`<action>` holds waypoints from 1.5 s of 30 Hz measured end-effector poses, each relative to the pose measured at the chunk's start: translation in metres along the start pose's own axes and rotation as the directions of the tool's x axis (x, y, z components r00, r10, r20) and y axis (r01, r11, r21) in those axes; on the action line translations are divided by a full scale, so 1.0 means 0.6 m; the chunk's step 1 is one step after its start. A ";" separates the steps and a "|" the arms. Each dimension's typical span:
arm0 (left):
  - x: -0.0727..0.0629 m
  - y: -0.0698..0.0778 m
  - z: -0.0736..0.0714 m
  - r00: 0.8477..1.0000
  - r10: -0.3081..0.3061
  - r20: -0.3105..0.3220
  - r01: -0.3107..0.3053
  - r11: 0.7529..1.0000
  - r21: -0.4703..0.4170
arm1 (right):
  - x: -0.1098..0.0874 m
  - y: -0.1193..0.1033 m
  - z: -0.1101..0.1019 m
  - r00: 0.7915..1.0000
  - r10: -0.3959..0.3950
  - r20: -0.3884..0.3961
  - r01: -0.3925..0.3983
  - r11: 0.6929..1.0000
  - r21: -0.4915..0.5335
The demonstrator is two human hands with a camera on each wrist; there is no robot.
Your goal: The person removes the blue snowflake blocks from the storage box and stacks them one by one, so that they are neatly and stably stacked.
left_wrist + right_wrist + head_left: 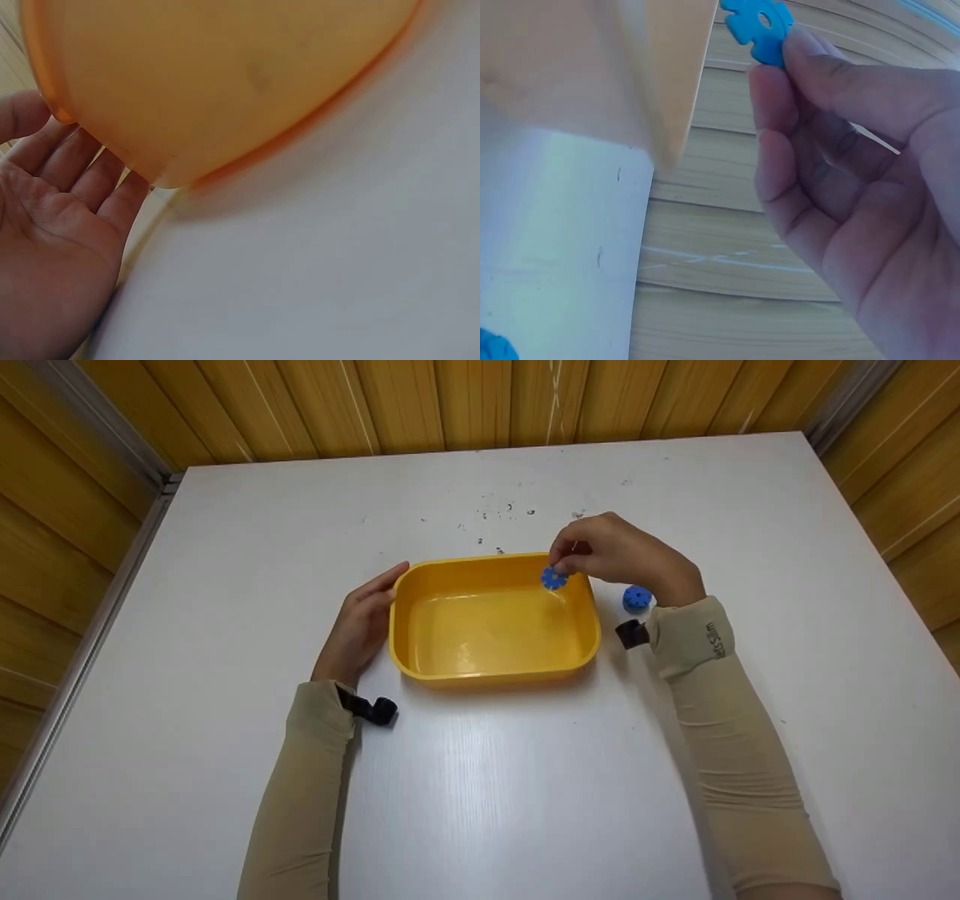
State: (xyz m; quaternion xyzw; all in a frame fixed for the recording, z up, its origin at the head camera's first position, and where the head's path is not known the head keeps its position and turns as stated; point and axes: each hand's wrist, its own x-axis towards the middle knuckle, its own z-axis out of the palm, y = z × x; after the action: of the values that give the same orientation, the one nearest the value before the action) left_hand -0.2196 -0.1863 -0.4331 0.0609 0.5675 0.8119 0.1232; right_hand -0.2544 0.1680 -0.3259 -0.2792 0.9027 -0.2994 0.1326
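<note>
A yellow plastic tub (487, 679) stands on the white table, nothing visible inside it. My left hand (366, 619) rests against the tub's left end with fingers mostly straight; in the left wrist view those fingers (75, 161) touch its outer wall. Over the tub's far right corner, my right hand (619, 551) pinches a blue notched disc (553, 578) between thumb and fingertips. The right wrist view shows this disc (756, 26) with a hole in its middle. Near the right wrist, more blue notched discs (637, 598) lie in a small pile right of the tub.
The white table (480, 795) carries small dark marks (495, 514) behind the tub. Wood-patterned panels (472, 405) rise at the back and both sides. Black wrist cameras (382, 711) sit on both wrists, close to the tub.
</note>
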 end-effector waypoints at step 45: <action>0.000 0.002 0.000 1.000 -0.008 -0.026 0.008 1.000 0.002 | -0.106 0.152 -0.015 0.943 0.328 -0.061 -0.324 0.944 0.060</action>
State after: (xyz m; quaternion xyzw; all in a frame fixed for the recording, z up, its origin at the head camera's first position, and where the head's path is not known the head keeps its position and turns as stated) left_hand -0.2199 -0.1866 -0.4317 0.0484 0.5702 0.8114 0.1191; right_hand -0.2454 0.2703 -0.3703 -0.1121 0.9329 -0.3048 0.1555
